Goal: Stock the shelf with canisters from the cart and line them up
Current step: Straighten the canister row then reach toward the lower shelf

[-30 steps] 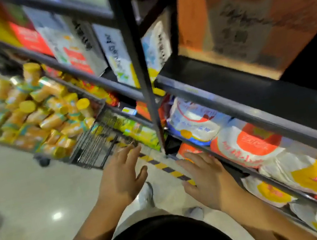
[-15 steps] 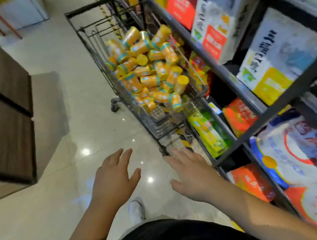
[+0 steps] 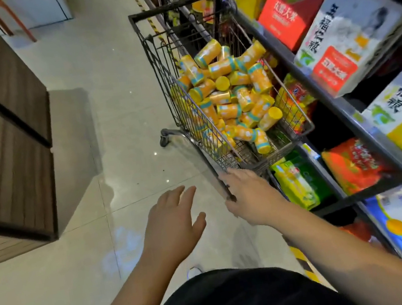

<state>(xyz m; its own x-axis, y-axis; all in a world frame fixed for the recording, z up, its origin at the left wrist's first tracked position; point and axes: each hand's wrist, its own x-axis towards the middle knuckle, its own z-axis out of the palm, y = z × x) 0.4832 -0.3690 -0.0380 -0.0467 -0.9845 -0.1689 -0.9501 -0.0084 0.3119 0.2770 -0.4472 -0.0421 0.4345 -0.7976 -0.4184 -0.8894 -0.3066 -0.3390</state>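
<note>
Left hand (image 3: 171, 218): spread, empty, just left of the cart (image 3: 170, 5);
Right hand (image 3: 251, 194): at cart's near rail; whether it grips, I cannot tell;
Canisters (image 3: 230, 110): I judge them light, rigid, slick; grasp mid-body

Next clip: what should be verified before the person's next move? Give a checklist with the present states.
1. Canisters piled in the cart: ok.
2. Left hand empty, fingers spread: ok.
3. Right hand at the cart's near end; firm grip on it: cannot tell.
4. Cart parked right beside the shelf: ok.
5. Free shelf slot for canisters: cannot tell.
</note>
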